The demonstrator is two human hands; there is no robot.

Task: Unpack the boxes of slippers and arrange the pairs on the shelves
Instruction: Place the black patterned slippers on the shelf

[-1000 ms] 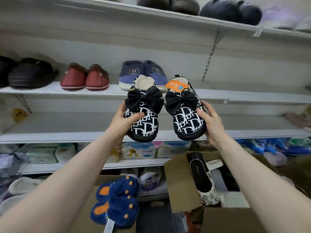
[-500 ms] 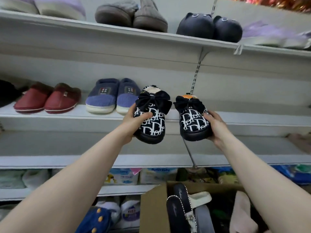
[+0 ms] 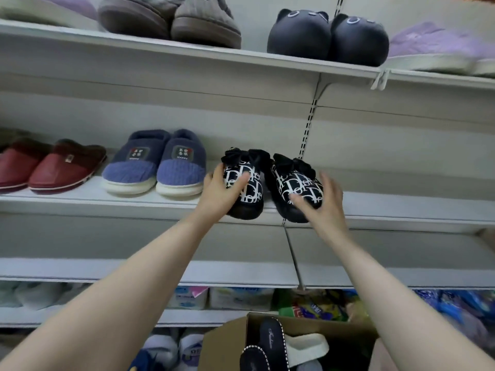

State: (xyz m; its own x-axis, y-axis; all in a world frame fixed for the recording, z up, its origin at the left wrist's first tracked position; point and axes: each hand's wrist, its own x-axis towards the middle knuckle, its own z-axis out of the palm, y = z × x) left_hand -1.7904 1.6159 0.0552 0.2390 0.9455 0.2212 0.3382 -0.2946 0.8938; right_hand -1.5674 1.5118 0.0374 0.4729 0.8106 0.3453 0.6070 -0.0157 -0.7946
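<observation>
The left hand (image 3: 219, 194) curls round the toe of the left patterned slipper (image 3: 249, 188), thumb across the top and fingers down its outer side. The right hand (image 3: 326, 207) is blurred; its fingers stand nearly straight and spread beside the right patterned slipper (image 3: 300, 183), with only the thumb lying on the toe. The two bow-topped slippers sit side by side on the shelf (image 3: 401, 210) between the hands.

Left of the left hand stand two blue slippers (image 3: 155, 167), then two red slippers (image 3: 53, 167). Above the hands are two grey slippers (image 3: 171, 20) and two black cat-face slippers (image 3: 326, 36). Below the forearms, one cardboard box (image 3: 225, 344) holds two dark sandals (image 3: 270, 344).
</observation>
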